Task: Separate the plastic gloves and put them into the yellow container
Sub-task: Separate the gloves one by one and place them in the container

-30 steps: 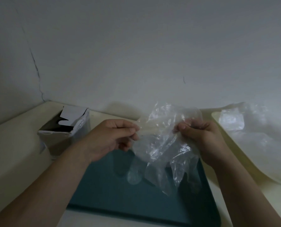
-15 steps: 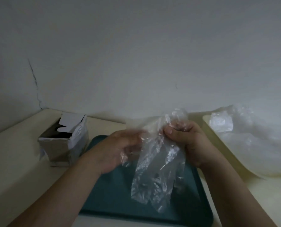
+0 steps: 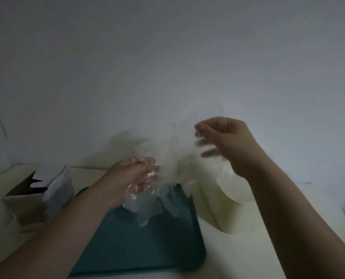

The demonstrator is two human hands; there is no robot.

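Note:
My left hand [image 3: 134, 178] grips a crumpled bunch of clear plastic gloves [image 3: 147, 202] that hangs down over the teal tray [image 3: 143, 248]. My right hand [image 3: 225, 141] is raised higher and to the right, pinching a single thin clear glove [image 3: 173, 143]. That glove stretches, blurred, from my right fingers down toward the bunch. The pale yellow container [image 3: 217, 214] stands to the right of the tray, behind and below my right hand, and my right forearm hides part of it.
An open cardboard box [image 3: 34, 198] with its flaps up sits on the cream counter [image 3: 238, 258] left of the tray. A plain wall rises close behind the counter. Something dark shows at the far right edge.
My right hand has moved up and to the right, drawing one glove away from the bunch. My left hand has kept the bunch low over the tray. The view has shifted left.

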